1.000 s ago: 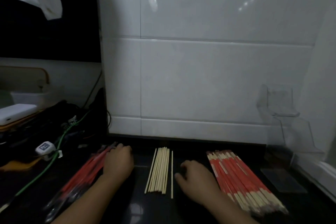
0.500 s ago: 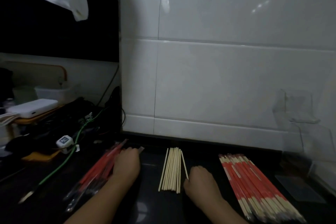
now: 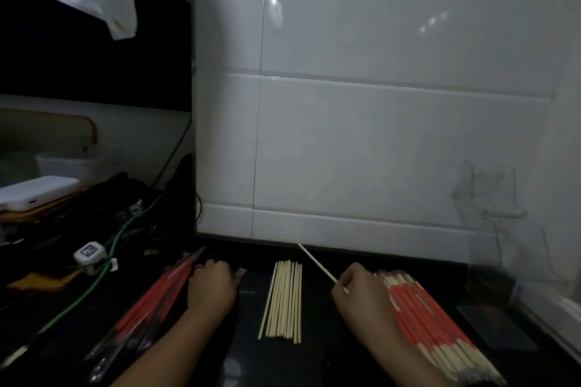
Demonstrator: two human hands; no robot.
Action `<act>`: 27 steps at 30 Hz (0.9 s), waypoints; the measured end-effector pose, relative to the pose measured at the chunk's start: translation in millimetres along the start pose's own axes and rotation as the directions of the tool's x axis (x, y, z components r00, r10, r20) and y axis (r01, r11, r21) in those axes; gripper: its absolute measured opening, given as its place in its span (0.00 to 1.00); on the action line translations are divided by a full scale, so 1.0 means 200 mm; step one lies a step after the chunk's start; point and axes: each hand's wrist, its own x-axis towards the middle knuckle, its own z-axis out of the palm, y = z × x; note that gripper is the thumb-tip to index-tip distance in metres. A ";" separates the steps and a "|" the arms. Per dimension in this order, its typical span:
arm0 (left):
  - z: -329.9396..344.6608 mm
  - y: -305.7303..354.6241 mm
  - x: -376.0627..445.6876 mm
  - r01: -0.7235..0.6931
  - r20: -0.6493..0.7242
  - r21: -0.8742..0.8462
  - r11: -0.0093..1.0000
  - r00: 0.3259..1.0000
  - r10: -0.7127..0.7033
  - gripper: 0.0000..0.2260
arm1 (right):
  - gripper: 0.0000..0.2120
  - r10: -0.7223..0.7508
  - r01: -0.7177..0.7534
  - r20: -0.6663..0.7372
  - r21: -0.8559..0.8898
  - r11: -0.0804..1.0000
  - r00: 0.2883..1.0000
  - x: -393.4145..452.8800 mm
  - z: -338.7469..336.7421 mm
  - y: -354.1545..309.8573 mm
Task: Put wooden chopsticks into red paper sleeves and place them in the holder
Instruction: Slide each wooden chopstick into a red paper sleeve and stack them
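The right hand [image 3: 358, 292] pinches one chopstick [image 3: 316, 262], its tip pointing up-left toward the wall, while the left hand [image 3: 212, 284] curls on one red sleeve [image 3: 171, 286] beside about twelve bare chopsticks [image 3: 284, 302].

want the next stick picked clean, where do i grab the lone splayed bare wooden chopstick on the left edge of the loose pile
Pinch the splayed bare wooden chopstick at its near end, coming from above and the left. That end fans clear of the loose pile of bare wooden chopsticks, while its far end lies against the others. The dark countertop beside it looks bare.
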 end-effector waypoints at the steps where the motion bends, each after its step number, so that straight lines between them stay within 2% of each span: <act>1: -0.01 0.01 0.00 0.011 0.019 -0.064 0.998 1.000 -0.009 0.20 | 0.05 -0.014 0.017 -0.043 0.063 0.998 0.999 0.01 -0.02 0.01; 3: -0.04 0.06 -0.02 0.026 0.055 -0.140 0.990 0.998 -0.018 0.18 | 0.05 -0.021 0.037 -0.090 0.182 0.983 0.996 0.02 -0.05 0.02; 6: -0.12 0.16 -0.04 -0.042 -0.012 -0.387 0.921 0.999 0.040 0.06 | 0.05 0.057 -0.004 -0.103 0.454 0.891 0.993 0.03 -0.07 0.05; 7: -0.15 0.20 -0.05 -0.072 -0.032 -0.514 0.855 0.997 0.064 0.04 | 0.05 0.094 -0.017 -0.115 0.541 0.841 0.989 0.04 -0.08 0.06; 9: -0.25 0.31 -0.09 -0.121 -0.052 -0.750 0.651 0.991 0.124 0.04 | 0.04 0.169 -0.022 -0.152 0.680 0.733 0.974 0.04 -0.11 0.05; 11: -0.34 0.42 -0.13 -0.172 -0.088 -0.871 0.460 0.976 0.199 0.08 | 0.03 0.219 -0.003 -0.171 0.782 0.623 0.961 0.06 -0.16 0.03; 12: -0.38 0.46 -0.15 -0.198 -0.103 -0.886 0.418 0.965 0.240 0.11 | 0.03 0.229 0.010 -0.172 0.819 0.574 0.958 0.06 -0.18 0.01; 14: -0.45 0.52 -0.18 -0.269 -0.143 -0.860 0.432 0.943 0.302 0.12 | 0.07 0.222 0.060 -0.199 0.857 0.513 0.954 0.09 -0.24 -0.03; 16: -0.48 0.54 -0.18 -0.321 -0.182 -0.820 0.473 0.931 0.317 0.09 | 0.10 0.201 0.140 -0.268 0.859 0.492 0.942 0.12 -0.31 -0.08; 20: -0.48 0.52 -0.18 -0.340 -0.214 -0.784 0.519 0.933 0.288 0.06 | 0.13 0.173 0.275 -0.422 0.799 0.535 0.890 0.18 -0.44 -0.11; 27: -0.47 0.45 -0.18 -0.331 -0.196 -0.757 0.563 0.938 0.287 0.04 | 0.13 0.247 0.265 -0.427 0.827 0.496 0.870 0.18 -0.49 -0.10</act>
